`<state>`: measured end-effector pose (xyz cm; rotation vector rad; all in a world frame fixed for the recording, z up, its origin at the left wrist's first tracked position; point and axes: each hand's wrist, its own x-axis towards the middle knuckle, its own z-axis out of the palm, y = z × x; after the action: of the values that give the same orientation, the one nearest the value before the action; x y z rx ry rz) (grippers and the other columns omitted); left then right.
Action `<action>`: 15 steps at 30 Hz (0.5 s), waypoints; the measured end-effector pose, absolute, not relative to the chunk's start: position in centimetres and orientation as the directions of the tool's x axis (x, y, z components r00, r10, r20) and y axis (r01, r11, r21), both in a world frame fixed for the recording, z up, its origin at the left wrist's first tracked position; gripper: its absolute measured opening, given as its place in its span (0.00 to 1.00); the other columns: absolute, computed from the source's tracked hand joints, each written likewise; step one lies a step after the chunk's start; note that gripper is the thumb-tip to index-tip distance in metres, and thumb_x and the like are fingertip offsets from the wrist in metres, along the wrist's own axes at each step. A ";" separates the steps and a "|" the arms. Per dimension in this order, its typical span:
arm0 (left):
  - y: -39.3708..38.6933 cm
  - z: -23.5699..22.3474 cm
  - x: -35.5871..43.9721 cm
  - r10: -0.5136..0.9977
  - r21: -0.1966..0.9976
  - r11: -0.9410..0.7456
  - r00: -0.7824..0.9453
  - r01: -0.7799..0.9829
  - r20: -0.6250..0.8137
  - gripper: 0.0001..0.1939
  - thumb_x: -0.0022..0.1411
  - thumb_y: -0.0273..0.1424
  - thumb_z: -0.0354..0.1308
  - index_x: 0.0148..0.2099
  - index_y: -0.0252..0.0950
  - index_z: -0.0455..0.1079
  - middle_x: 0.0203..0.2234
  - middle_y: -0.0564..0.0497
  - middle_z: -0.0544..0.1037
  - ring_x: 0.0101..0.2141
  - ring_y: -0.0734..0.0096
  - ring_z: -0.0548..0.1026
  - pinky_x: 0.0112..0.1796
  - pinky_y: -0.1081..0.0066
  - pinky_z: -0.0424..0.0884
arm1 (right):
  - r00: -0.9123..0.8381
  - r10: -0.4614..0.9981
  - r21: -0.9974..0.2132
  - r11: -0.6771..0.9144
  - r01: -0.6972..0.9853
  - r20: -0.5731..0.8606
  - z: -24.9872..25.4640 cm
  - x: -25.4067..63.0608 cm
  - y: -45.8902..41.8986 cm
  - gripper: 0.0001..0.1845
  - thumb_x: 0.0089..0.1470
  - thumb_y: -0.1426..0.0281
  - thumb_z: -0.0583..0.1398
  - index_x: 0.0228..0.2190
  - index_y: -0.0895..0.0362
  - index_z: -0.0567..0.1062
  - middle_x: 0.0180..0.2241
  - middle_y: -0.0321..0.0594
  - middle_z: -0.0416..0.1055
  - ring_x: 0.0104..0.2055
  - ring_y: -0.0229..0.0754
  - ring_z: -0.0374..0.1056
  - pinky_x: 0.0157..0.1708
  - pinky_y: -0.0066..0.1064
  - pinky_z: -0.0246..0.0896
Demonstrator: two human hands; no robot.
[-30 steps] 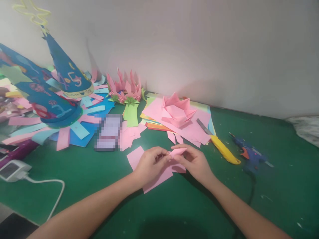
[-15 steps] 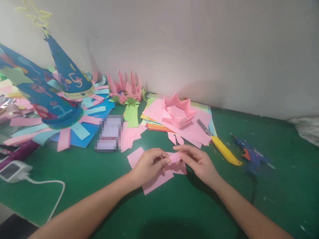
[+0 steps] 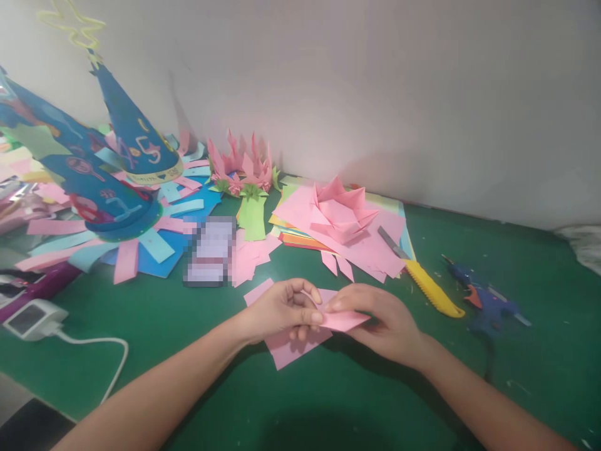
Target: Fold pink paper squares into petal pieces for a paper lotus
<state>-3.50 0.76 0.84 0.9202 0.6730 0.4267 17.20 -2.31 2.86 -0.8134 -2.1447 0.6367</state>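
My left hand (image 3: 282, 310) and my right hand (image 3: 380, 319) meet over the green mat (image 3: 328, 394) and together pinch a small pink paper piece (image 3: 342, 321), held flat with a pointed right end. Under the hands lie loose pink paper sheets (image 3: 288, 347). Behind them a folded pink paper flower (image 3: 342, 210) rests on a stack of coloured sheets (image 3: 300, 235).
A yellow utility knife (image 3: 429, 288) and a blue glue gun (image 3: 486, 297) lie to the right. Blue party hat cones (image 3: 131, 134) with pink and blue strips stand at the left. A pink paper crown (image 3: 241, 166) sits by the wall. A white charger with cable (image 3: 32, 319) lies front left.
The pink piece went from a narrow folded strip held up between the fingertips to a wider flat shape, lower and nearer me. Both hands dropped slightly.
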 end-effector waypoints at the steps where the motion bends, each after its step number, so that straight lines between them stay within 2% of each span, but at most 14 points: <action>1: 0.7 0.8 -3.5 0.588 0.826 0.560 0.731 -0.057 -0.348 0.21 0.45 0.37 0.70 0.34 0.32 0.65 0.16 0.57 0.71 0.14 0.83 0.67 0.15 0.82 0.61 | -0.504 0.727 -0.679 0.659 0.324 0.466 2.8 17.1 -2.4 0.09 0.57 0.69 0.57 0.42 0.50 0.69 0.33 0.38 0.76 0.34 0.39 0.73 0.35 0.31 0.67; 3: 0.6 0.7 -3.5 0.558 0.815 0.578 0.752 -0.048 -0.352 0.20 0.44 0.38 0.70 0.32 0.31 0.66 0.16 0.57 0.71 0.14 0.83 0.67 0.16 0.82 0.61 | -0.502 0.714 -0.685 0.670 0.288 0.488 3.0 16.8 -2.5 0.07 0.58 0.70 0.57 0.40 0.50 0.70 0.31 0.37 0.76 0.32 0.37 0.72 0.33 0.29 0.67; 6: 0.5 0.4 -3.4 0.577 0.849 0.526 0.750 -0.039 -0.324 0.19 0.48 0.41 0.67 0.31 0.30 0.68 0.18 0.55 0.71 0.17 0.82 0.68 0.19 0.80 0.64 | -0.561 0.635 -0.605 0.748 0.273 0.532 3.5 16.6 -2.2 0.06 0.57 0.72 0.57 0.36 0.51 0.73 0.29 0.37 0.76 0.31 0.37 0.71 0.32 0.28 0.66; 8: 0.5 0.3 -3.3 0.724 0.940 0.339 0.649 -0.040 -0.234 0.18 0.54 0.43 0.62 0.31 0.31 0.69 0.22 0.51 0.73 0.21 0.78 0.70 0.23 0.76 0.68 | -0.510 0.661 -0.588 0.741 0.326 0.551 3.7 16.7 -1.7 0.06 0.57 0.73 0.57 0.34 0.51 0.74 0.27 0.37 0.75 0.30 0.38 0.71 0.31 0.30 0.66; 10: 0.6 0.2 -3.3 0.903 1.000 0.000 0.429 0.022 -0.009 0.15 0.59 0.41 0.57 0.32 0.33 0.70 0.29 0.47 0.73 0.29 0.72 0.72 0.30 0.70 0.71 | -0.412 0.721 -0.550 0.692 0.467 0.557 3.5 17.0 -0.9 0.08 0.57 0.73 0.56 0.32 0.51 0.74 0.28 0.38 0.75 0.31 0.40 0.71 0.33 0.33 0.66; 12: 0.7 0.1 -3.3 0.943 0.943 -0.289 0.220 0.162 0.251 0.09 0.61 0.36 0.55 0.36 0.35 0.71 0.37 0.45 0.71 0.38 0.68 0.70 0.38 0.67 0.70 | -0.402 0.731 -0.455 0.668 0.590 0.552 2.8 17.2 0.1 0.09 0.57 0.73 0.54 0.33 0.52 0.75 0.29 0.40 0.75 0.32 0.42 0.71 0.34 0.35 0.66; 13: 0.7 0.1 -3.3 0.929 0.904 -0.364 0.160 0.224 0.334 0.07 0.62 0.33 0.54 0.38 0.37 0.71 0.38 0.45 0.69 0.40 0.67 0.68 0.40 0.66 0.69 | -0.433 0.728 -0.399 0.666 0.630 0.532 2.4 17.3 0.6 0.09 0.58 0.73 0.54 0.33 0.53 0.75 0.30 0.40 0.75 0.33 0.42 0.70 0.34 0.36 0.66; 15: 0.7 0.0 -3.4 0.909 0.859 -0.416 0.108 0.299 0.403 0.06 0.62 0.29 0.53 0.40 0.38 0.70 0.38 0.46 0.66 0.42 0.67 0.67 0.42 0.65 0.68 | -0.493 0.711 -0.291 0.675 0.678 0.501 1.5 17.2 1.6 0.12 0.59 0.74 0.52 0.33 0.55 0.75 0.31 0.42 0.75 0.34 0.43 0.69 0.35 0.36 0.65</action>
<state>-3.36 0.73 -0.01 1.7952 1.1775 1.3172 17.20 1.55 1.50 -1.0660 -2.2894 0.0726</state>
